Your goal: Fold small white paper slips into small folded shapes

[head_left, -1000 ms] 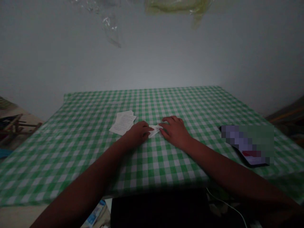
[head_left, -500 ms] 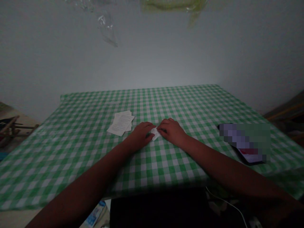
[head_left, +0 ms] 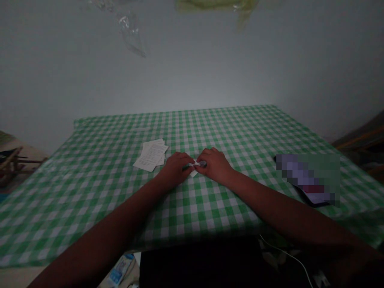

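Between my two hands is a small folded piece of white paper (head_left: 193,173), close to the tablecloth. My left hand (head_left: 175,168) pinches its left side with thumb and fingers. From the other side, my right hand (head_left: 215,165) grips the right part of the same paper, thumb towards me. The fingers hide much of the paper, so its folds are hard to make out. Left of my left hand lies a fanned stack of printed paper sheets (head_left: 152,156).
A green and white checked tablecloth (head_left: 210,128) covers the table. A phone (head_left: 312,184), partly pixelated, lies to the right. Behind the table rises a pale wall (head_left: 192,72). A white cable (head_left: 288,256) hangs below the front edge, and a blue and white packet (head_left: 121,270) lies low on the left.
My right thumb and fingers have shifted on the small paper, which now looks more folded between both hands. The view has moved slightly; the stack and phone stay in place.
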A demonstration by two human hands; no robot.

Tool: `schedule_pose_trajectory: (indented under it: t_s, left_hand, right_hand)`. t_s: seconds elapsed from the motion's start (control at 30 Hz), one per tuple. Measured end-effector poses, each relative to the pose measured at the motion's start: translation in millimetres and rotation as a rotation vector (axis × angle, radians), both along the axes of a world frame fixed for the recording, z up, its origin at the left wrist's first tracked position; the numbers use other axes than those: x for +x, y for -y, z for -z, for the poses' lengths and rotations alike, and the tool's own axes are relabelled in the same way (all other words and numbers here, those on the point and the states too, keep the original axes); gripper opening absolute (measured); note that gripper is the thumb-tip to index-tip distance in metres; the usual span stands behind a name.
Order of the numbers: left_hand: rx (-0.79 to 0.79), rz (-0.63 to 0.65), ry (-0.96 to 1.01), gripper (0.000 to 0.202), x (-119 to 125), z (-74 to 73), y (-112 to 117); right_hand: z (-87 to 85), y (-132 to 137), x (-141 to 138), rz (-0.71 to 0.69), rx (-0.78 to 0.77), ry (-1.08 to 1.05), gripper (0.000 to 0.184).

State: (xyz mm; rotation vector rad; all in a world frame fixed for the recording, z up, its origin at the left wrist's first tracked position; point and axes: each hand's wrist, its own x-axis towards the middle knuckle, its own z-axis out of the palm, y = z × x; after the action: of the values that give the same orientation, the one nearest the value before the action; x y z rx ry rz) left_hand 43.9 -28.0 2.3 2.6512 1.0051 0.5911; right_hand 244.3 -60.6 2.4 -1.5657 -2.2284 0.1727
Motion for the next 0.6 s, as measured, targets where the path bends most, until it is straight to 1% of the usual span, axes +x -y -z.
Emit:
schedule_pose_trajectory:
  t_s: [0.13, 0.27, 0.4, 0.5, 0.6]
  left_hand:
    - [-0.006, 0.015, 0.004, 0.017, 0.3, 1.2, -1.4]
    - [0.003, 0.002, -0.011, 0.018, 0.1, 1.4, -1.0]
    - [-0.006, -0.014, -0.037, 0.019, -0.3, 0.6, -0.2]
    - [-0.016, -0.019, -0.044, 0.020, -1.1, 1.0, -0.5]
    - [-0.026, -0.023, -0.044, 0.021, -1.7, 2.1, -1.2]
  right_hand:
    - [-1.1, 0.1, -1.7, 0.045, 0.000, 0.003, 0.019]
    - [-1.3, 0.4, -1.8, 0.094, 0.014, -0.007, 0.019]
    - [-0.8, -0.3, -1.1, 0.102, 0.013, -0.017, 0.020]
    - [-1.0, -2.9, 2.5, 0.120, 0.012, -0.019, 0.017]
    - [-2.7, -6.3, 8.9, 0.171, 0.001, -0.019, 0.014]
